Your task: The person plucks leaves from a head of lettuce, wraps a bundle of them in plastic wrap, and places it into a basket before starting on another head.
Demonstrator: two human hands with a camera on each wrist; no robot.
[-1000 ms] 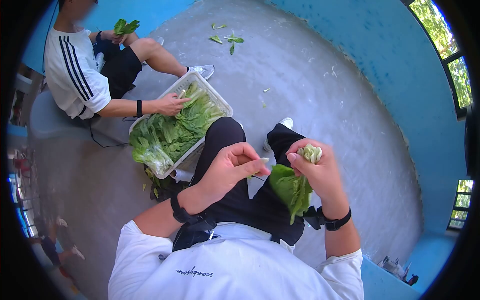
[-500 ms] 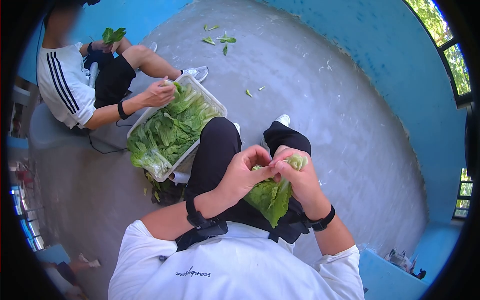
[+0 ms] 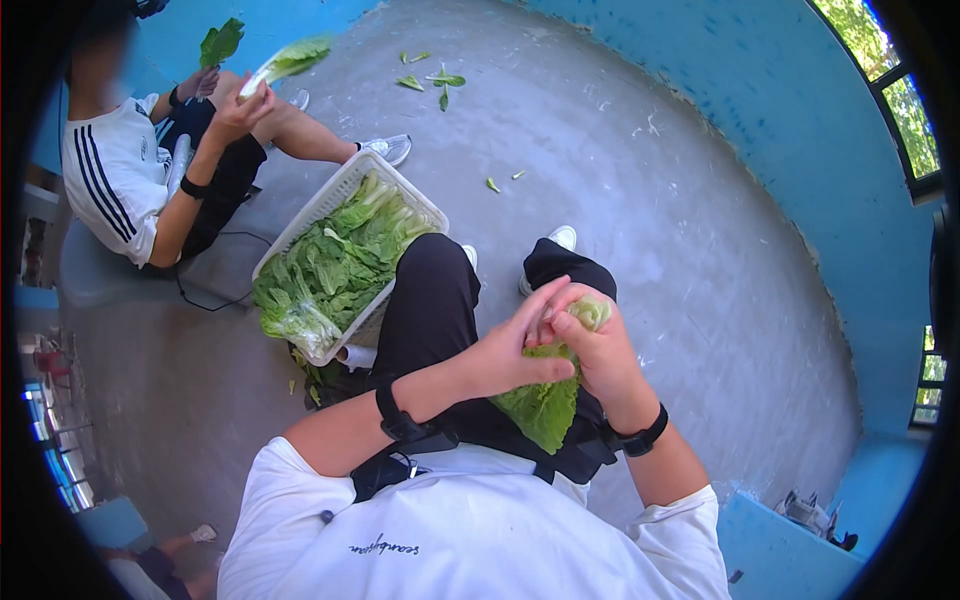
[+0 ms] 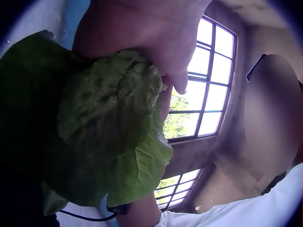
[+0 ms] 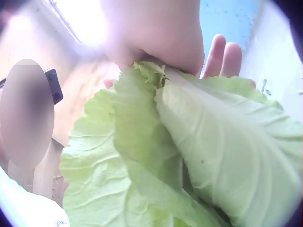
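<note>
My right hand [image 3: 602,355] grips a bunch of lettuce [image 3: 545,405] by its pale stem end, and the green leaves hang below the fist over my lap. Against its fingers rests my left hand [image 3: 508,350], with long, fairly straight fingers and the thumb held apart, beside the leaves. In the left wrist view, the left hand [image 4: 142,28] is above broad dark leaves [image 4: 109,123]. The right wrist view has the right hand [image 5: 156,33] over pale green leaves [image 5: 137,156], with two fingertips of the other hand behind them. Whether the left hand pinches a small piece is hidden.
A white crate [image 3: 432,205] of leafy lettuce stands left of my knee. Beyond it a seated person [image 3: 115,185] holds leaves in both hands. Leaf scraps [image 3: 445,80] lie on the grey floor [image 3: 700,300]. A dark bag with leaves is beside the crate.
My left hand came over to the right hand, and its fingers have straightened. The other person's hand rose from the crate with a pale-stemmed leaf.
</note>
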